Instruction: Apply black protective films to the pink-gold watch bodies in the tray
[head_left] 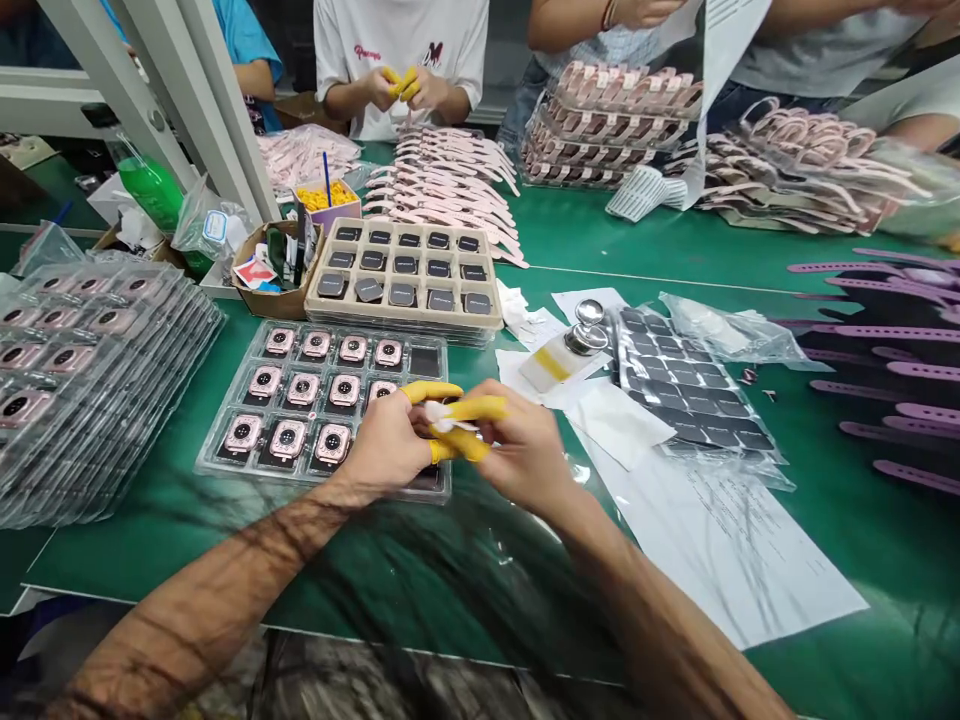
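My left hand and my right hand meet over the right part of a clear plastic tray, with yellow finger cots on their fingertips. A crumpled white wipe is pinched between them, mostly by the right fingers. The left fingers close around a small dark item, almost wholly covered by fingers and wipe. Pink smartwatch bodies lie back side up in the tray's compartments; my hands cover its lower right part.
Stacked clear trays stand left. Behind is a beige tray of black square pieces. A pump bottle, papers and a sheet of black squares lie right. Purple straps lie far right. Co-workers work across the table.
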